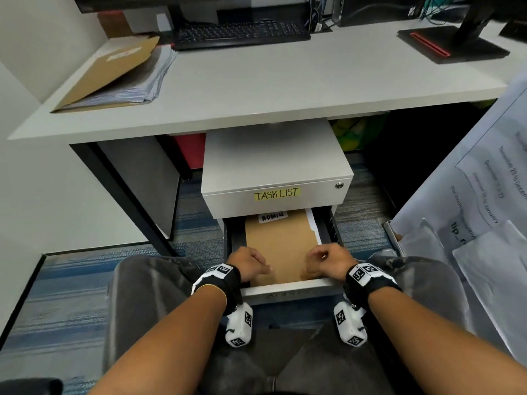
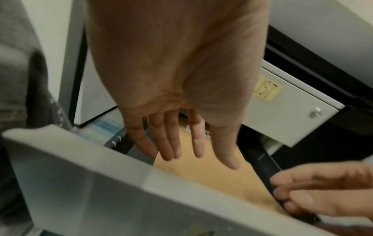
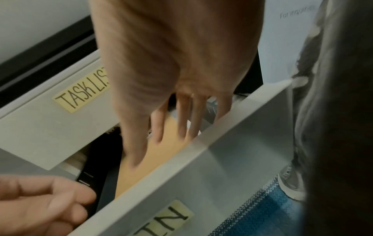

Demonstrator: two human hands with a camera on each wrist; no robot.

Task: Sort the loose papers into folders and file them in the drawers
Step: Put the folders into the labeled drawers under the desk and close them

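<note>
Brown flat folder [image 1: 281, 246] in metal drawer [image 1: 288, 289]

Open drawer [image 1: 288, 289] holds brown ADMIN folder [image 1: 281, 243]; desk [image 1: 285, 81] bears folder-topped paper stack [image 1: 119, 78].

A white worktop [image 1: 256, 81] is set against pale walls [image 1: 37, 38]. A black keyboard [image 1: 242, 34] is placed at its far edge, a monitor stand [image 1: 453, 44] toward the far right corner. Blue striped carpet [image 1: 57, 309] is laid beneath.

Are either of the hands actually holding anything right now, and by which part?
Nothing is held. The left hand and right hand hang over the folder in the open drawer, fingers straight, gripping nothing.
</note>
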